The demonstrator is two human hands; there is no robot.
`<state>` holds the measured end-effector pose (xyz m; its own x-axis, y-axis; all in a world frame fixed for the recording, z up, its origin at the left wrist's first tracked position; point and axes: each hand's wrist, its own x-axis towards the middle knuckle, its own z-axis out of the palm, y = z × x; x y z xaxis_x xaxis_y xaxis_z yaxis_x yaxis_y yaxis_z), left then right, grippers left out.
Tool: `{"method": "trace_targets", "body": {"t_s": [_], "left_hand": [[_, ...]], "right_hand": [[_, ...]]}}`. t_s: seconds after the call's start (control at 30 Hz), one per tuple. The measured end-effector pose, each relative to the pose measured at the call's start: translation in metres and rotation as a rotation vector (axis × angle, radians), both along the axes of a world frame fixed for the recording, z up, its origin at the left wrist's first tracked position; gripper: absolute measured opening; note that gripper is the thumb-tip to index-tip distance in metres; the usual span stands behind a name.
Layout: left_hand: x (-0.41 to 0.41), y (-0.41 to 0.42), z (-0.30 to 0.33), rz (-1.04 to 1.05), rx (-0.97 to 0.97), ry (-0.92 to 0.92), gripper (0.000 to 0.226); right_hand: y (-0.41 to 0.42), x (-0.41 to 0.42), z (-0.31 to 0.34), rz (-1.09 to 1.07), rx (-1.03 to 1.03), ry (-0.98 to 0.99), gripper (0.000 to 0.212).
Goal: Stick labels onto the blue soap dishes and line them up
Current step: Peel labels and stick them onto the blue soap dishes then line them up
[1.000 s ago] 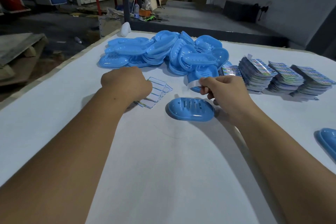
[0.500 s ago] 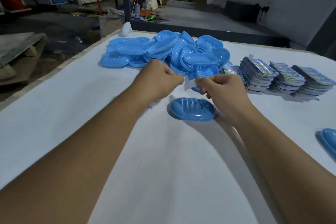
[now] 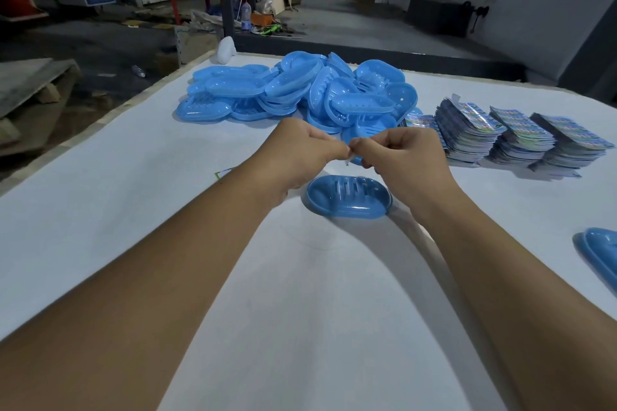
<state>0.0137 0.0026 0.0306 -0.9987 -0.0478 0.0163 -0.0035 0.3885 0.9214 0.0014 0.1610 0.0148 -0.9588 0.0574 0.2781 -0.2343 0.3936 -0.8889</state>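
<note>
Both hands, left (image 3: 300,150) and right (image 3: 404,157), pinch a tiny label (image 3: 348,157) between them, just above the dish (image 3: 349,201) on the desk (image 3: 133,210). Risk imo: the sticker curls onto itself or the fingers (image 3: 359,147) mid-peel, then lands crooked.
</note>
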Motion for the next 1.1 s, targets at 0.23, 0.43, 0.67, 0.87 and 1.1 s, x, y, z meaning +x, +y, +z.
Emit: {"method": "trace_targets", "body": {"t_s": [0.23, 0.43, 0.67, 0.87, 1.1], "left_hand": [[-0.002, -0.002, -0.001, 0.001, -0.004, 0.001, 0.012], [-0.004, -0.003, -0.004, 0.058, -0.020, 0.025, 0.024], [-0.009, -0.005, -0.007, 0.091, -0.075, 0.026, 0.030], [-0.008, -0.006, -0.007, 0.078, -0.061, 0.018, 0.019], [-0.010, -0.009, -0.009, 0.076, -0.046, -0.038, 0.023]], "right_hand": [[0.003, 0.002, 0.002, 0.069, -0.037, -0.029, 0.025], [0.000, 0.002, -0.001, 0.137, -0.077, -0.048, 0.036], [0.014, -0.008, -0.002, -0.067, 0.090, -0.012, 0.021], [0.017, -0.009, 0.000, -0.054, 0.104, -0.105, 0.029], [0.022, -0.007, 0.006, -0.051, 0.051, -0.239, 0.030]]}}
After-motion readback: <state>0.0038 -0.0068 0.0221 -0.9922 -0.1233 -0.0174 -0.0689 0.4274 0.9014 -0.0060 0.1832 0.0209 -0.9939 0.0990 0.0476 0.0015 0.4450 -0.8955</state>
